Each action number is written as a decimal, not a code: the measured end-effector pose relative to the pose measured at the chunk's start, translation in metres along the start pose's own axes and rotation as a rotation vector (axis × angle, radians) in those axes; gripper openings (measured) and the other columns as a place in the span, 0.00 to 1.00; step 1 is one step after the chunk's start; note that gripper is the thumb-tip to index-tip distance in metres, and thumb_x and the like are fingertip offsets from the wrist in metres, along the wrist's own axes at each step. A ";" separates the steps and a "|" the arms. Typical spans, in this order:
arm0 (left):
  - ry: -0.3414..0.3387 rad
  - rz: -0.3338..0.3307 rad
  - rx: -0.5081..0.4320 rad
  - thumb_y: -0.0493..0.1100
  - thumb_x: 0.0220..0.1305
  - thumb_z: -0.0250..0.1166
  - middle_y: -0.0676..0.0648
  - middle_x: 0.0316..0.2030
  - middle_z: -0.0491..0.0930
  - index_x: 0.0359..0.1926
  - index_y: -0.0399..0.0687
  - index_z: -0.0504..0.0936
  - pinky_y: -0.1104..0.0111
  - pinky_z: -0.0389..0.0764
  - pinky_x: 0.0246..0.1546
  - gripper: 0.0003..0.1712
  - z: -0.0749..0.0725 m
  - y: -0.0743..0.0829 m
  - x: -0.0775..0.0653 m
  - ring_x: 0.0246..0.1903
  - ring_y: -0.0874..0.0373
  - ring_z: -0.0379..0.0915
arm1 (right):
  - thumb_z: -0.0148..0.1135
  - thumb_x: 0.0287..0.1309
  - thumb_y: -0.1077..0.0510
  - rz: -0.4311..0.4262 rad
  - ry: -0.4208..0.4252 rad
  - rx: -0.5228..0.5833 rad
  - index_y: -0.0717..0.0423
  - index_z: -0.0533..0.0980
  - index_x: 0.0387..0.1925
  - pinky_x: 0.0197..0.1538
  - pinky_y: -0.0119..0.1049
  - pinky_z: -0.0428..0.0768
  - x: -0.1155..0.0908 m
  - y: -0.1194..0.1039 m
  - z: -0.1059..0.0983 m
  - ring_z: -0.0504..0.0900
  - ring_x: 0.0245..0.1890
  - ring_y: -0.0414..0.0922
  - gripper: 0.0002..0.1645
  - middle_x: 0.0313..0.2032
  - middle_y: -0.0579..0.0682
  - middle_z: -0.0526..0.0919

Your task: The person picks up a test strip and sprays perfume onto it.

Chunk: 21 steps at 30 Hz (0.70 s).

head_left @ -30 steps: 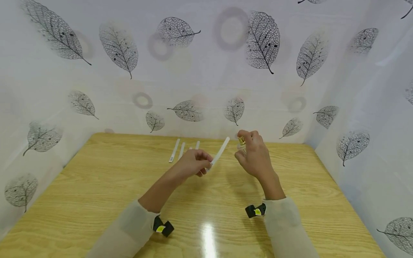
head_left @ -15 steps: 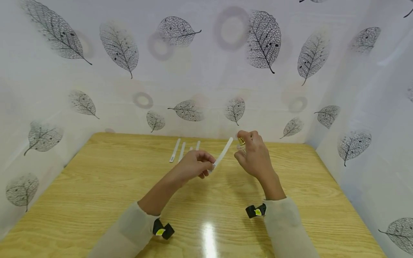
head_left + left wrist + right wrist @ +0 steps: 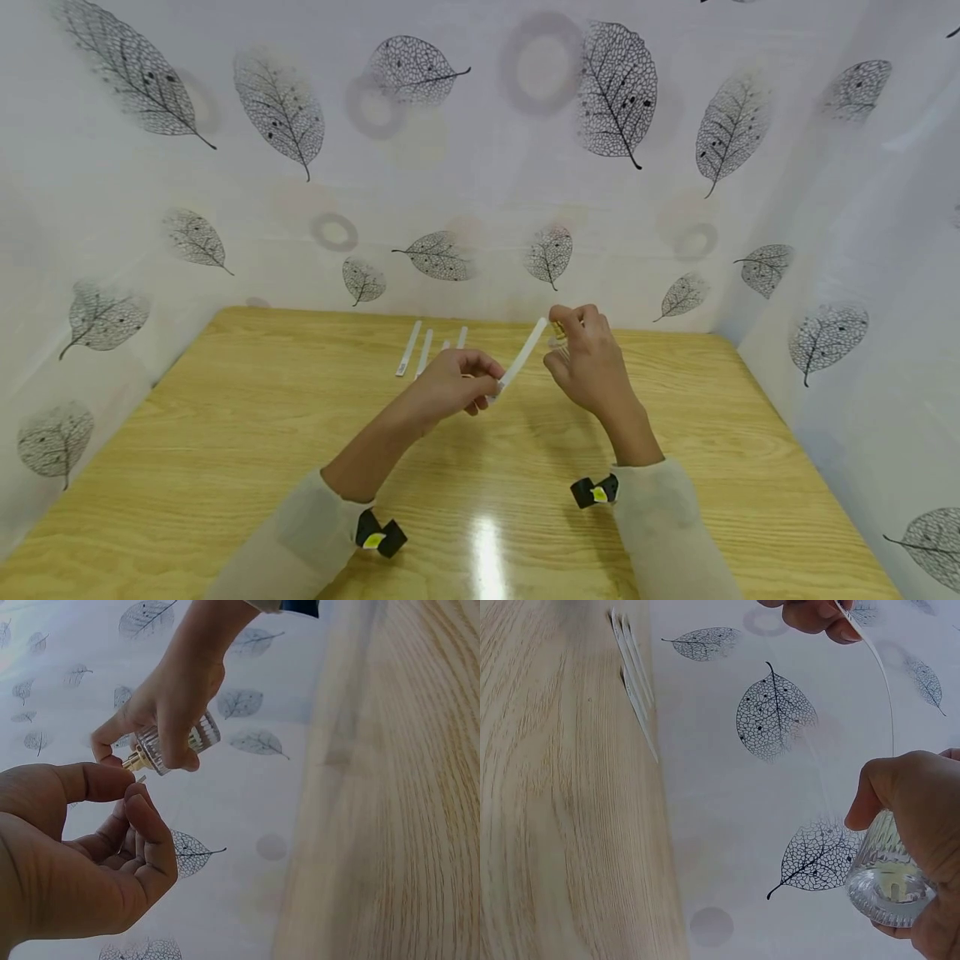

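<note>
My left hand pinches the lower end of a white paper strip between thumb and fingers. The strip slants up and right, its far tip close to the bottle's top in the head view. In the right wrist view the strip curves along its length. My right hand grips a small ribbed clear-glass perfume spray bottle, index finger bent over its gold sprayer. The bottle is held tilted above the table, with some liquid showing through the glass. Much of it is hidden by the fingers.
Several more white paper strips lie side by side at the back of the wooden table, partly hidden behind the left hand. A white curtain with leaf prints encloses the back and sides. A camera is strapped to each wrist.
The left hand has shifted slightly right, bringing the strip's tip closer to the spray bottle. The right hand stays nearly in place with the bottle.
</note>
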<state>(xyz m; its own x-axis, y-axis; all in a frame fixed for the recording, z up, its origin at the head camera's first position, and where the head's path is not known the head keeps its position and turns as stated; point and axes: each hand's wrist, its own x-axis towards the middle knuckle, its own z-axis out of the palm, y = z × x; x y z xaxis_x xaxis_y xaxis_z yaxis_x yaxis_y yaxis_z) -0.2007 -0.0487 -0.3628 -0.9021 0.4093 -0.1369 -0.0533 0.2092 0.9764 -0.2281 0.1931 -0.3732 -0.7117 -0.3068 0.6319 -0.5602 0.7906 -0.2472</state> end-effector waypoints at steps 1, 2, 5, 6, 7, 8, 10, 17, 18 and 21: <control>-0.001 -0.001 -0.001 0.39 0.69 0.66 0.43 0.38 0.80 0.47 0.42 0.83 0.60 0.84 0.36 0.08 0.000 0.000 0.000 0.31 0.52 0.78 | 0.62 0.53 0.66 0.001 0.002 -0.002 0.47 0.65 0.55 0.26 0.46 0.69 0.000 0.001 0.000 0.71 0.34 0.57 0.29 0.42 0.62 0.70; -0.003 0.000 -0.002 0.39 0.69 0.66 0.43 0.38 0.80 0.47 0.42 0.83 0.61 0.83 0.36 0.08 0.000 0.000 0.000 0.31 0.52 0.77 | 0.62 0.53 0.66 0.000 0.005 -0.003 0.47 0.65 0.55 0.26 0.46 0.69 0.000 0.001 0.001 0.70 0.34 0.57 0.29 0.42 0.62 0.70; -0.009 0.003 -0.003 0.39 0.69 0.65 0.43 0.37 0.80 0.47 0.42 0.82 0.60 0.83 0.36 0.08 0.000 0.000 0.000 0.31 0.53 0.77 | 0.61 0.53 0.66 -0.007 0.011 -0.006 0.48 0.65 0.55 0.25 0.45 0.68 0.000 0.001 0.001 0.70 0.33 0.57 0.28 0.41 0.62 0.70; -0.012 0.005 -0.004 0.39 0.69 0.65 0.43 0.37 0.80 0.47 0.41 0.82 0.60 0.83 0.37 0.08 0.001 0.000 0.000 0.31 0.53 0.77 | 0.61 0.53 0.66 -0.009 0.012 -0.007 0.48 0.65 0.55 0.25 0.45 0.68 0.000 0.001 0.001 0.70 0.33 0.57 0.28 0.41 0.62 0.71; -0.014 0.007 -0.004 0.39 0.69 0.65 0.43 0.37 0.80 0.47 0.41 0.82 0.60 0.83 0.36 0.08 0.001 0.000 -0.001 0.31 0.53 0.77 | 0.61 0.53 0.66 -0.008 0.012 -0.008 0.48 0.65 0.55 0.25 0.45 0.68 0.000 0.001 0.001 0.70 0.33 0.57 0.28 0.41 0.62 0.71; -0.016 0.013 -0.003 0.39 0.69 0.65 0.43 0.37 0.80 0.47 0.41 0.82 0.61 0.83 0.36 0.09 0.001 0.000 -0.001 0.31 0.53 0.77 | 0.62 0.53 0.66 -0.008 0.012 -0.009 0.48 0.65 0.55 0.25 0.45 0.68 0.000 0.001 0.000 0.70 0.33 0.57 0.28 0.42 0.62 0.71; -0.019 0.018 -0.004 0.39 0.69 0.65 0.44 0.36 0.80 0.47 0.40 0.82 0.62 0.83 0.35 0.09 0.001 0.000 -0.001 0.30 0.53 0.76 | 0.62 0.53 0.66 -0.010 0.018 -0.012 0.48 0.66 0.55 0.25 0.46 0.69 0.000 0.001 0.000 0.70 0.33 0.58 0.28 0.42 0.63 0.71; -0.024 0.030 0.004 0.39 0.69 0.65 0.44 0.35 0.80 0.47 0.39 0.82 0.65 0.82 0.34 0.09 0.001 -0.001 -0.001 0.30 0.53 0.76 | 0.61 0.52 0.67 -0.027 0.044 -0.023 0.50 0.66 0.54 0.23 0.44 0.67 -0.001 0.002 0.001 0.69 0.30 0.57 0.27 0.42 0.64 0.72; -0.024 0.031 0.004 0.39 0.69 0.65 0.44 0.35 0.80 0.47 0.39 0.82 0.64 0.82 0.34 0.09 0.001 -0.001 -0.001 0.30 0.53 0.76 | 0.61 0.52 0.67 -0.029 0.045 -0.023 0.50 0.66 0.54 0.23 0.44 0.67 -0.001 0.002 0.001 0.69 0.30 0.57 0.28 0.41 0.64 0.72; -0.023 0.033 0.004 0.39 0.69 0.65 0.44 0.35 0.79 0.47 0.39 0.82 0.62 0.82 0.35 0.09 0.001 -0.001 -0.002 0.30 0.53 0.77 | 0.61 0.51 0.67 -0.030 0.047 -0.026 0.49 0.66 0.55 0.23 0.44 0.66 0.000 0.003 0.000 0.69 0.29 0.56 0.29 0.41 0.64 0.72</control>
<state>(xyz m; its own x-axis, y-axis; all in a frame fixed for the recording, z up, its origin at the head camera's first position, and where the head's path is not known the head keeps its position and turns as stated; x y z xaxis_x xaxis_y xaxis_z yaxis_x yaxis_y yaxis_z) -0.1990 -0.0487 -0.3634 -0.8932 0.4364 -0.1088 -0.0222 0.1988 0.9798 -0.2295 0.1951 -0.3741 -0.6740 -0.3055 0.6726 -0.5689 0.7955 -0.2088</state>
